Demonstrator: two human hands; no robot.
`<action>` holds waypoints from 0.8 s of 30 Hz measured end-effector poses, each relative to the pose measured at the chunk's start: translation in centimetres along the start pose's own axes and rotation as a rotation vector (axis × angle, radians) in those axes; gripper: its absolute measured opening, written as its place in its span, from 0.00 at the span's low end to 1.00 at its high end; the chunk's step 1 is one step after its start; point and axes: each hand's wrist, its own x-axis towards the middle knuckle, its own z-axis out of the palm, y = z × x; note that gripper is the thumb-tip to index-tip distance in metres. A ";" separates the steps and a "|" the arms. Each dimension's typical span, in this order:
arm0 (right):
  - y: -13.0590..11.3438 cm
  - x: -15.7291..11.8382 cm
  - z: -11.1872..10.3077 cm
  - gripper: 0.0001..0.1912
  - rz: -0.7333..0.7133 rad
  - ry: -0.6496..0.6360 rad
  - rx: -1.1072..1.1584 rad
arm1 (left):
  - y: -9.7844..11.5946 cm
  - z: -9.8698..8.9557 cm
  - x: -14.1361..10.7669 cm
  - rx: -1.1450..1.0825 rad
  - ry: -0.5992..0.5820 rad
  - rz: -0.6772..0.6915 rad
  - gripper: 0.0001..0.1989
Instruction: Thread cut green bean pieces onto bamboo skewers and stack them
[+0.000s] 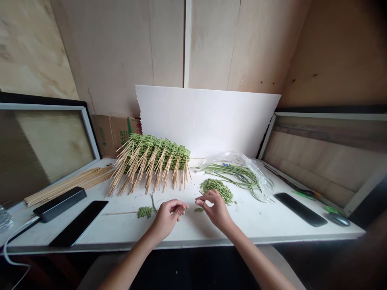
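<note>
My left hand (169, 216) is over the front middle of the white table, its fingers curled in and thumb against them; whatever may be in them is hidden. Just left of it lies a bamboo skewer (121, 213) threaded with a short row of green bean pieces (145, 212). A longer bean (154, 202) stretches away behind that hand. My right hand (216, 208) is pinched, thumb and forefinger tips close together; anything between them is too small to make out. Beneath its fingertips are a few cut pieces (198, 209), and behind it is a heap of cut beans (222, 190).
Loaded bean skewers (163, 147) are stacked at the back left, beside bare bamboo skewers (75, 181). Long beans (229, 172) lie by a clear plastic bag (260, 173). Phones (79, 222) (300, 208), a black box (60, 204) and a mouse (339, 218) occupy the sides.
</note>
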 end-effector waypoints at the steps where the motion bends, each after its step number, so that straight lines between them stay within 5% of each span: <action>1: 0.7 0.1 -0.1 0.18 0.008 0.004 -0.068 | -0.2 0.0 0.0 0.019 0.010 0.010 0.20; 10: 2.9 -0.2 0.1 0.24 0.007 -0.148 -0.202 | -1.2 0.1 0.0 0.136 -0.018 0.095 0.18; 18: 1.1 0.1 -0.9 0.29 0.042 -0.168 -0.023 | -0.5 0.3 0.0 0.085 0.016 0.021 0.14; 24: -1.7 -0.4 -0.7 0.19 -0.081 -0.291 0.134 | -0.3 0.6 -0.1 0.010 0.018 -0.008 0.16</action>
